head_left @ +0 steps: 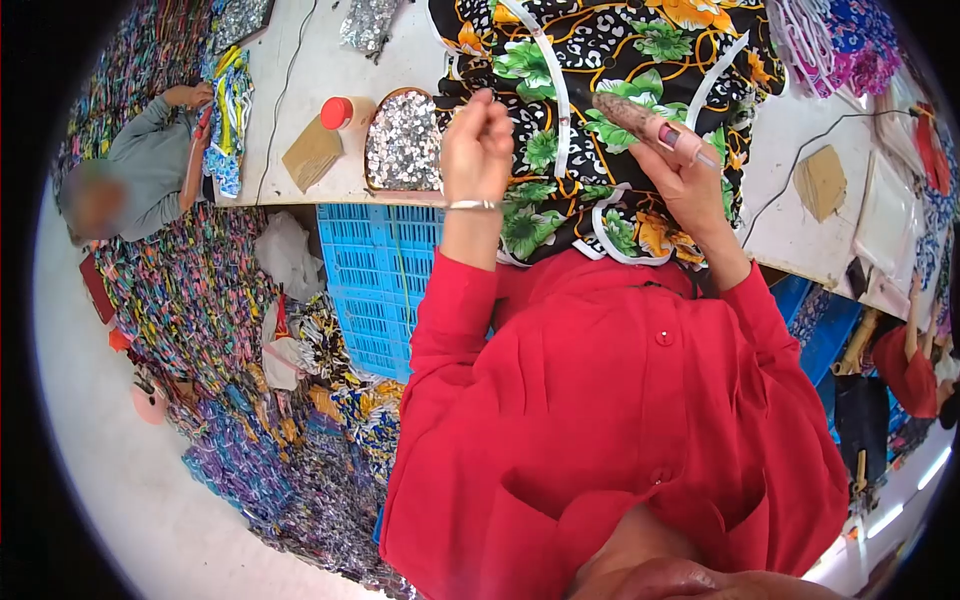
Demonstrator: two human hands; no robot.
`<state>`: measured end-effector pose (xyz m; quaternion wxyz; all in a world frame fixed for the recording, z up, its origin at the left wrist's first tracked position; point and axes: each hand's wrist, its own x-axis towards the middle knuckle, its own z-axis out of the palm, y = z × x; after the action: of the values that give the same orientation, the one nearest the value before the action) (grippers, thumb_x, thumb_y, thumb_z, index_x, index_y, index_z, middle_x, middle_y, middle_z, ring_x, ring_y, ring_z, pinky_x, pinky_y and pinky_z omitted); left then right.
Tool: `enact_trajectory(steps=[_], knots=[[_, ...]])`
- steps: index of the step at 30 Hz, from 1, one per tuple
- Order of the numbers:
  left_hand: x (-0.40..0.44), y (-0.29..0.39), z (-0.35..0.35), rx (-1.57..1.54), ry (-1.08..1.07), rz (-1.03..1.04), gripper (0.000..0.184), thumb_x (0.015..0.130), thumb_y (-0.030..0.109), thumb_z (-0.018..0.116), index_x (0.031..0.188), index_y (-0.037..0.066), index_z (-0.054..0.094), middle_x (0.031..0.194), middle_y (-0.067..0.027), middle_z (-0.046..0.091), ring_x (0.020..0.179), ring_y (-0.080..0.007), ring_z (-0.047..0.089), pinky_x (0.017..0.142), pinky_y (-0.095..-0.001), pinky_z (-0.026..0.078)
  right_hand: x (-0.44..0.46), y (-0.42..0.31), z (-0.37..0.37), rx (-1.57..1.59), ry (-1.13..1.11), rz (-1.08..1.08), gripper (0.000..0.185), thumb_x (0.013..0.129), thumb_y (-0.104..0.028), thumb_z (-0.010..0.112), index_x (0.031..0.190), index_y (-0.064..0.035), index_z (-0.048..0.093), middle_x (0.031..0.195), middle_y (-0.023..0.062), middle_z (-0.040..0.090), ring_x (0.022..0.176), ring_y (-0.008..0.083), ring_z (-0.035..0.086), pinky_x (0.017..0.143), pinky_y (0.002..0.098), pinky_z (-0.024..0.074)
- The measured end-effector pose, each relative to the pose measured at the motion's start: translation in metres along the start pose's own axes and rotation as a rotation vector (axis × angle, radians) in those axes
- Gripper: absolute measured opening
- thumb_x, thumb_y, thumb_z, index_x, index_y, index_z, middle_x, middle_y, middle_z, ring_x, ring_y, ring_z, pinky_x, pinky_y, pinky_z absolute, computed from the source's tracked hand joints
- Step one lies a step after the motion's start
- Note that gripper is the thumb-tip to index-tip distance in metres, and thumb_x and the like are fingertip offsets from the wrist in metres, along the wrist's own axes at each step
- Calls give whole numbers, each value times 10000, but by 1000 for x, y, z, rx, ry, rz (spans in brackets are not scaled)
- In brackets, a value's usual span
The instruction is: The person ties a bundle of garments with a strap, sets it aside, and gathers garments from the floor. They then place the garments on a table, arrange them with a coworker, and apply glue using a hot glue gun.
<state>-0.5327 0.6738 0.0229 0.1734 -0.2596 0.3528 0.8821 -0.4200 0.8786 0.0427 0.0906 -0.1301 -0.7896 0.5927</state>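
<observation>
Black fabric with green leaves, yellow-orange flowers and white trim lies on the table before me, reaching down to my lap. My left hand is raised over its left edge, fingers curled together; anything between the fingertips is too small to make out. In my right hand, above the middle of the fabric, is a short stick-like tool with a mottled brown end pointing up and left. Its exact kind is unclear. Just left of my left hand stands a brown-rimmed tray full of shiny silvery pieces.
Beside the tray are a red-capped jar, brown cardboard and a bag of silvery pieces. Blue crates stand under the table edge. A black cord crosses the right side. Another person works at left.
</observation>
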Motion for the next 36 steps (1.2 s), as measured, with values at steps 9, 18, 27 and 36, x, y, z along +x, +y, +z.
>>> enact_trajectory(steps=[9, 18, 27, 36], knots=[[-6, -6, -1, 323, -319, -55, 182, 862, 118, 571, 975, -22, 603, 731, -44, 588, 575, -100, 553, 470, -200, 454, 25, 14, 21, -279, 36, -139, 194, 754, -179, 691, 821, -35, 581, 690, 51, 565, 602, 174, 533, 555, 276, 435], [-2, -4, 26, 647, -318, 150, 163, 851, 44, 543, 982, -34, 603, 738, -54, 608, 585, -107, 595, 546, -211, 519, 27, 12, 25, -324, 77, -127, 250, 742, -267, 694, 734, -54, 562, 656, 68, 562, 577, 246, 548, 520, 330, 437], [11, -14, 29, 916, -230, 425, 80, 788, 64, 628, 813, -8, 604, 665, -32, 588, 561, -95, 586, 500, -214, 479, 17, 12, 16, -235, 87, -116, 230, 729, -222, 711, 736, -46, 562, 641, 78, 552, 548, 231, 532, 514, 314, 430], [24, -23, 25, 1452, -266, 1212, 42, 730, 30, 672, 762, 22, 647, 588, -5, 526, 502, -53, 424, 453, -233, 338, 2, 13, 5, -135, 94, -113, 215, 721, -167, 721, 730, -31, 555, 606, 58, 503, 509, 175, 468, 495, 283, 401]])
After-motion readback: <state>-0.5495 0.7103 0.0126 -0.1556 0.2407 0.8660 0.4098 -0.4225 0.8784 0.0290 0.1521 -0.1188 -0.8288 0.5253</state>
